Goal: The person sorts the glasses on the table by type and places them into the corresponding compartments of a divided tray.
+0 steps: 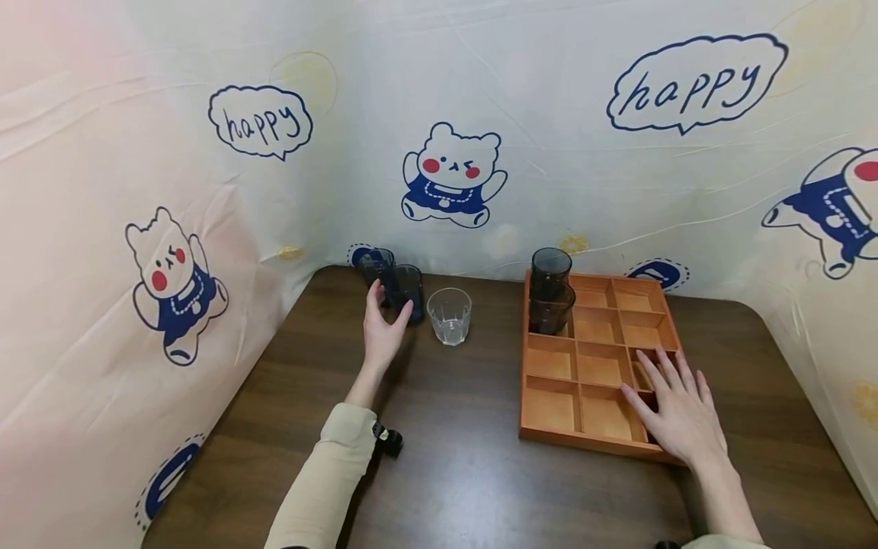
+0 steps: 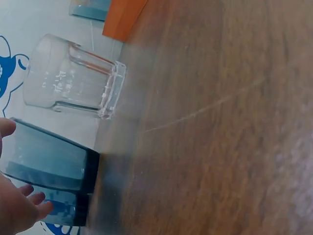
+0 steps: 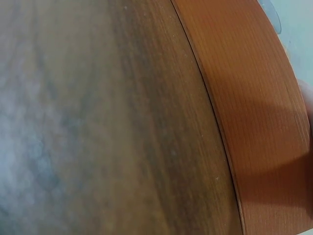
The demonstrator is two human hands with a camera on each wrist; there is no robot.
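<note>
My left hand reaches toward two dark blue glasses at the back left, its thumb and fingers spread apart. The nearer blue glass stands just beyond the thumb; the other blue glass is behind the fingers. Whether the fingers touch either one I cannot tell. Right beside them a clear faceted glass stands upright. My right hand lies spread over the near right part of a wooden compartment tray, hiding some compartments. Two smoky glasses, a rear one and a front one, occupy its back left compartments.
The dark wooden table carries everything. Behind and at both sides hangs a printed cloth with bears and lettering. A small black device is strapped at my left wrist.
</note>
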